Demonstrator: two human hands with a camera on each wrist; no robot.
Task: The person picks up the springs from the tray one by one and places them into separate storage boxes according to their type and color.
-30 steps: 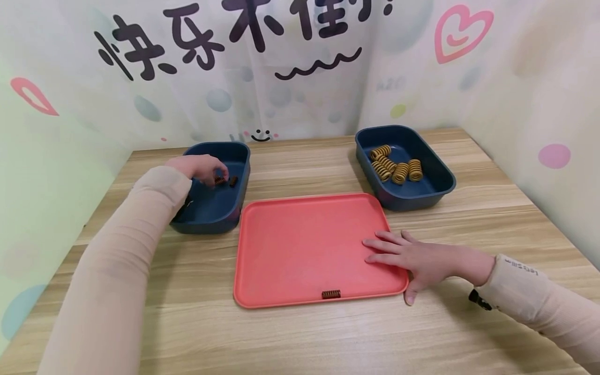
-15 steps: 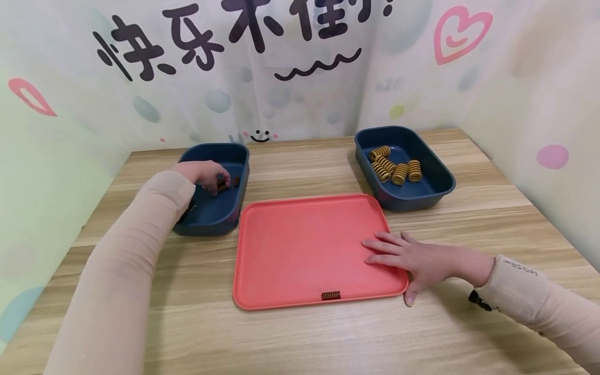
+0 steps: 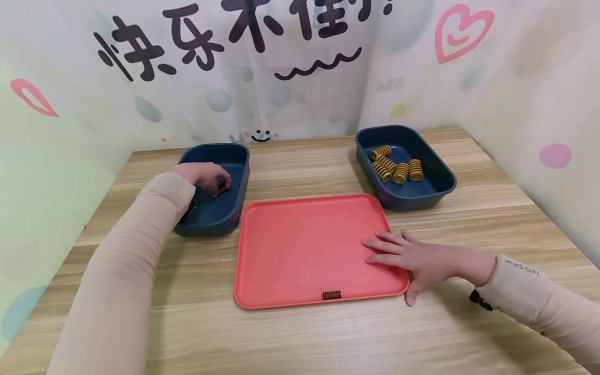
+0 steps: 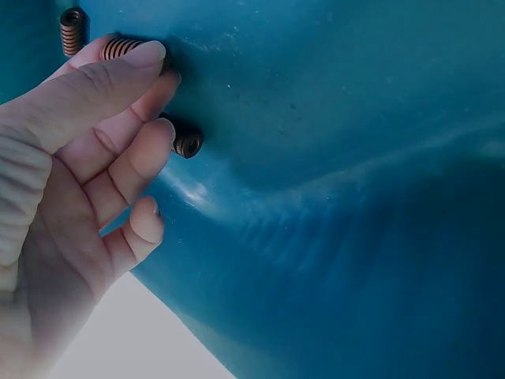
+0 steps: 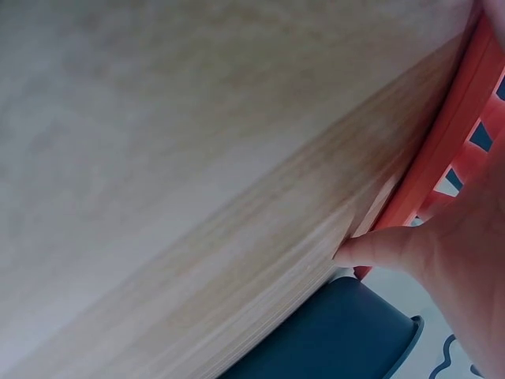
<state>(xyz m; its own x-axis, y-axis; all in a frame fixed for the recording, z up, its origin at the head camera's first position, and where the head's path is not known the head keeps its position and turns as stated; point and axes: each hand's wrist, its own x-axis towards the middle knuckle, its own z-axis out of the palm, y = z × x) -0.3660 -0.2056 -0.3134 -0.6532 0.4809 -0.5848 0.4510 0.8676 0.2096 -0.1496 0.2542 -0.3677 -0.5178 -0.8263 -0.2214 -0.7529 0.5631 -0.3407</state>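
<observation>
Inside the left blue bin [image 3: 213, 221], my left hand [image 3: 203, 176] pinches a small dark brown coil spring [image 4: 122, 47] between thumb and fingers. Another brown spring [image 4: 72, 33] stands beyond it in the left wrist view, and a third spring [image 4: 189, 144] shows partly behind the fingers. My right hand [image 3: 417, 260] lies with fingers spread on the right side of the red tray [image 3: 304, 245], thumb against its outer edge. One more dark spring [image 3: 332, 295] lies along the tray's near rim.
A second blue bin [image 3: 433, 190] at the back right holds several larger yellow springs [image 3: 400, 173]. Bins and tray sit on a wood-grain table [image 3: 304, 344]. A printed white curtain [image 3: 309, 99] hangs behind it.
My left hand has moved slightly nearer within the bin, a spring at its fingertips. A loose spring beside it has slipped from clear head view. The right hand stays put.
</observation>
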